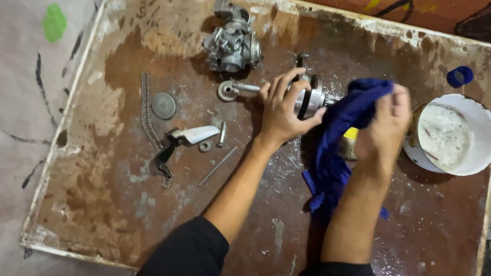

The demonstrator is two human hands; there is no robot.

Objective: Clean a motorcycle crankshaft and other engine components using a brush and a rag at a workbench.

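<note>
Starting at the left edge of the bench, I see a chain lying in a long line running toward the near edge, with a flat metal disc just beside it. Next to those sits a lever with a white blade and a dark foot, then a small washer, a short bolt and a thin rod lying at a slant. Toward the far edge, left of centre, a carburettor stands on its own, apart from the smaller parts. Moving on, my left hand is clenched around a crankshaft, fingers wrapped over its webs; the shaft end with its round collar sticks out to the left of my knuckles, and the part lies near the middle of the bench, closer to the far edge. To its right, my right hand grips a blue rag, bunched against the crankshaft's right end, the loose cloth trailing down toward the near edge. A yellow object peeks out behind the rag; I cannot tell what it is. Near the right edge stands a white bowl holding cloudy liquid, with a blue cap beyond it by the far right corner.
</note>
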